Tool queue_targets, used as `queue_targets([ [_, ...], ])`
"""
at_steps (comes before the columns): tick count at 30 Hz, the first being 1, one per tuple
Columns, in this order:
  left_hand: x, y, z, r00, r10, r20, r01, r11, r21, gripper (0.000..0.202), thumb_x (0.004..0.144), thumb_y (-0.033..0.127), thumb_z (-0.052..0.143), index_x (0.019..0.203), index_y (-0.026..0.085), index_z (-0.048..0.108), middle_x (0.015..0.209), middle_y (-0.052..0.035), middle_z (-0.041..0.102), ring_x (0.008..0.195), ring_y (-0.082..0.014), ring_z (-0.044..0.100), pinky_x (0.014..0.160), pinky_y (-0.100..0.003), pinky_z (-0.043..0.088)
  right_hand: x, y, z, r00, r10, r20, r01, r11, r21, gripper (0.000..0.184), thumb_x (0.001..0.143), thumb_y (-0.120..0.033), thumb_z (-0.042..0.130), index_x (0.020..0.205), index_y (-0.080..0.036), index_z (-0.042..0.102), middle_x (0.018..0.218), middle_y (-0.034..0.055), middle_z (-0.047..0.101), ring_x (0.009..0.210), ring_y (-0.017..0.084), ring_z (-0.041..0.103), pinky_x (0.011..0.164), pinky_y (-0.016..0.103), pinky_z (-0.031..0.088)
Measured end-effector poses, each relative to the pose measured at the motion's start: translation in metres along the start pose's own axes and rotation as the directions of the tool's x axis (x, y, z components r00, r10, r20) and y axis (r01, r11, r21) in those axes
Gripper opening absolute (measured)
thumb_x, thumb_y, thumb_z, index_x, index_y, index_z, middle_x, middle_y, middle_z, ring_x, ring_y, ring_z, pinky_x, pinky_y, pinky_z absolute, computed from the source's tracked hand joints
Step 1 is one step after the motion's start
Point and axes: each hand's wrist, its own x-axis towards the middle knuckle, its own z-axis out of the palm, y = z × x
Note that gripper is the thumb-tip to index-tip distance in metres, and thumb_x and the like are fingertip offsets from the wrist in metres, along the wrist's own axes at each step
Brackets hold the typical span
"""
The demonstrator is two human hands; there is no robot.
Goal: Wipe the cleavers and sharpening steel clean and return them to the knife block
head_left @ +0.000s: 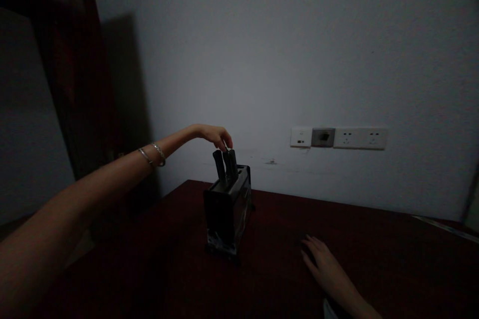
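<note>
On my head view, the slotted block (220, 217) stands upright on the dark red table (288, 209), near its far edge, left of the wall sockets (359, 138); its lower front and feet merge into shadow and I cannot make out their outline. Three dark handles (220, 165) project from its top; whatever lies below them is hidden inside. The left hand (214, 135) reaches from above, bent at the wrist, fingertips at the handle tops; I cannot tell whether the fingers pinch a handle or only touch it, since the handles overlap and the light is low. The left forearm, bearing bracelets (159, 153), is cut off at the frame edge. The right hand (325, 264) rests palm down on the table with fingers extended and slack, gripping nothing I can see; a pale item (329, 310) beside its wrist is cut off below and unidentifiable
</note>
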Motion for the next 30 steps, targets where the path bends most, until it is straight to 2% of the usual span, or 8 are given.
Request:
queue_targets([
  [8,0.005,-0.009,0.007,0.998,0.018,0.056,-0.017,0.999,-0.03,0.037,0.058,0.024,0.064,0.094,0.016,0.064,0.08,-0.0022,0.067,0.071,-0.014,0.056,0.066,-0.025,0.042,-0.002,0.0,0.001,0.999,-0.013,-0.051,0.013,1.0,0.012,0.044,0.083,-0.033,0.037,0.108,-0.007,0.061,0.12,0.0179,0.055,0.115,0.028,0.049,0.099,0.043,0.037],
  [22,0.01,-0.013,0.016,0.994,0.075,0.083,-0.07,0.996,-0.061,0.035,0.059,0.026,0.066,0.092,0.015,0.064,0.081,-0.0026,0.067,0.071,-0.0142,0.056,0.064,-0.024,0.041,0.0,-0.005,-0.004,1.0,0.004,-0.013,-0.004,1.0,0.015,0.043,0.084,-0.032,0.037,0.109,-0.007,0.061,0.122,0.017,0.054,0.118,0.027,0.047,0.1,0.041,0.036],
  [30,0.014,-0.013,0.017,0.994,0.07,0.08,-0.067,0.997,-0.034,0.026,0.059,0.024,0.065,0.082,0.015,0.068,0.072,-0.0018,0.067,0.064,-0.0129,0.056,0.059,-0.022,0.04,-0.001,-0.009,-0.008,1.0,0.022,0.004,-0.022,1.0,0.016,0.043,0.083,-0.03,0.037,0.11,-0.006,0.06,0.123,0.017,0.054,0.118,0.027,0.046,0.101,0.041,0.035],
])
